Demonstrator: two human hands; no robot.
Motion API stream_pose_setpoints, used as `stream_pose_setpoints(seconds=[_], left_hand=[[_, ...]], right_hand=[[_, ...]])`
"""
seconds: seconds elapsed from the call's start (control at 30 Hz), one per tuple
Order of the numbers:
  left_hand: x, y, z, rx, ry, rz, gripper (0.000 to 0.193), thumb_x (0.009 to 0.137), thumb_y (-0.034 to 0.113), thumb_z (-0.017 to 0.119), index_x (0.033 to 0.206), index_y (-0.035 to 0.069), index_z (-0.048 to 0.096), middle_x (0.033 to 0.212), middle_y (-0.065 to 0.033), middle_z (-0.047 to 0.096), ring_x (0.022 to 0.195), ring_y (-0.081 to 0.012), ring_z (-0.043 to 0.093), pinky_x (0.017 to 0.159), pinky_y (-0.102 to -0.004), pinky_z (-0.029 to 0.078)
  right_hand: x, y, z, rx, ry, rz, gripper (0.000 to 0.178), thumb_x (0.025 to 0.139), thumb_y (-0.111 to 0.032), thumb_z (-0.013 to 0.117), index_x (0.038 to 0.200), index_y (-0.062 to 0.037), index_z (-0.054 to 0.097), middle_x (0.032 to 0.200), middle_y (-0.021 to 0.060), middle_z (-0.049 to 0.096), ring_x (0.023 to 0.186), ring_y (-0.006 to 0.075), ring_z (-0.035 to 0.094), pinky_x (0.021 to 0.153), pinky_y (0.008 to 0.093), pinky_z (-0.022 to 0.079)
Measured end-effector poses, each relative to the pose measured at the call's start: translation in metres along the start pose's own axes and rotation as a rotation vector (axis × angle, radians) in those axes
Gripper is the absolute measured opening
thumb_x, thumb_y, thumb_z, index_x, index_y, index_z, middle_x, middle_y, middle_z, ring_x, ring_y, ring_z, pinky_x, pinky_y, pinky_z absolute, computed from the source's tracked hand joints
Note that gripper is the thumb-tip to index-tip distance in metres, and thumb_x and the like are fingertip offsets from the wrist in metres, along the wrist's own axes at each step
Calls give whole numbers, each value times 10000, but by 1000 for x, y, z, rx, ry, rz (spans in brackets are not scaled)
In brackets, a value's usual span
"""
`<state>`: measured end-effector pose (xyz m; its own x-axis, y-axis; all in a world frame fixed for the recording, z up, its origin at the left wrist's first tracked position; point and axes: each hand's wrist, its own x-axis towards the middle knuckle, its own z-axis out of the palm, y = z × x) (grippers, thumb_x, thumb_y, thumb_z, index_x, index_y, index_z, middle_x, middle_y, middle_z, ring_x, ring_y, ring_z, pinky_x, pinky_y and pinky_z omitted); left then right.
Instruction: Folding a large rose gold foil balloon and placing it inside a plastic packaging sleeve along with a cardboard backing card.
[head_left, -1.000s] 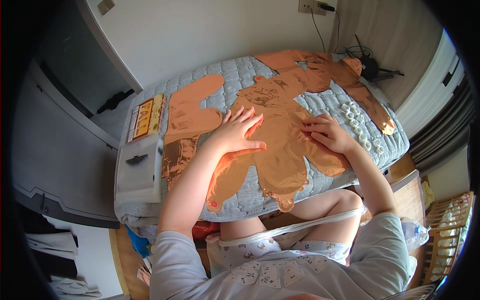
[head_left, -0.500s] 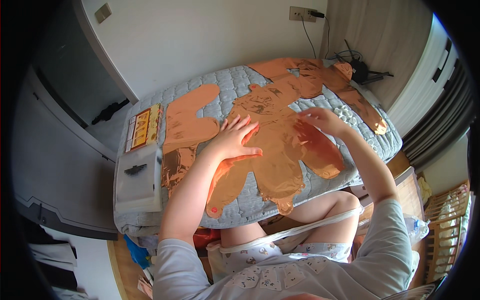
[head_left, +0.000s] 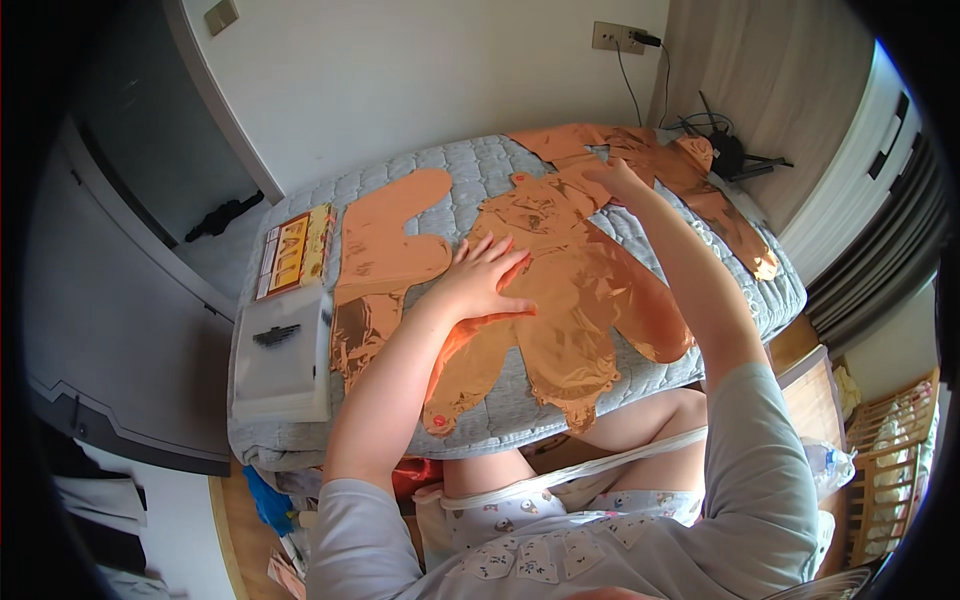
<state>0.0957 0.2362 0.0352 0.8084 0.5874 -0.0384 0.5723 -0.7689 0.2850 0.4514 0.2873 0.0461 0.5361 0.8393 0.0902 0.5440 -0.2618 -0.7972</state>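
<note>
A large flat foil balloon (head_left: 570,340), shiny copper-orange with rounded lobes, is spread on a grey quilted mattress (head_left: 480,425). My left hand (head_left: 485,283) lies on its left part, fingers spread and thumb pointing right. Over the far part of the copper foil, my right hand (head_left: 622,183) reaches out with loosely bent fingers; whether the fingertips touch it is unclear. Another flat copper-orange foil piece (head_left: 390,240) lies to the left, its crinkled lower part partly behind my left forearm. More copper foil (head_left: 720,205) stretches toward the far right corner.
A yellow-and-red printed package (head_left: 297,250) and a translucent plastic case (head_left: 280,360) with a black mark lie at the mattress's left edge. A black device with antennas (head_left: 728,152) stands at the far right corner. Below a wall socket (head_left: 618,38) cables hang. A wooden slatted rack (head_left: 890,450) is at right.
My right hand has moved from the middle right of the balloon up to its far part. My left hand stays spread on the foil. The view has shifted slightly.
</note>
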Motion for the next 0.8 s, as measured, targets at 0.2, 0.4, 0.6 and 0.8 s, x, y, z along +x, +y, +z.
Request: stream_pose_setpoints(seconds=[0.2,0.4,0.6,0.8], left_hand=[[13,9,0,6,10,49,1078,753,798,690,1612,252,334,1698,-148,220,1582,-354,138,1273,-554,72],[9,2,2,0,60,60,1097,714,839,670,1584,231,391,1672,-167,284,1561,-382,196,1260,-590,89],[2,8,-6,36,2,10,1069,748,752,726,1611,250,342,1696,-146,229,1579,-350,154,1273,-561,80],[10,15,-4,27,17,38,1080,744,744,733,1617,252,330,1697,-146,226,1581,-341,147,1277,-551,70]], right_hand=[[-3,-7,-30,260,-326,187,838,830,-203,826,1500,2,366,889,93,635,722,150,637,587,316,524],[-35,-48,-2,311,-33,51,691,860,-135,742,1461,-56,411,914,106,665,670,181,646,558,328,540],[-76,-103,43,-15,116,-416,519,915,-278,650,1336,-46,455,1015,232,731,914,381,732,786,471,570],[-88,-94,71,-532,-131,-440,602,964,-375,629,1390,9,443,1159,225,711,1017,360,715,839,478,570]])
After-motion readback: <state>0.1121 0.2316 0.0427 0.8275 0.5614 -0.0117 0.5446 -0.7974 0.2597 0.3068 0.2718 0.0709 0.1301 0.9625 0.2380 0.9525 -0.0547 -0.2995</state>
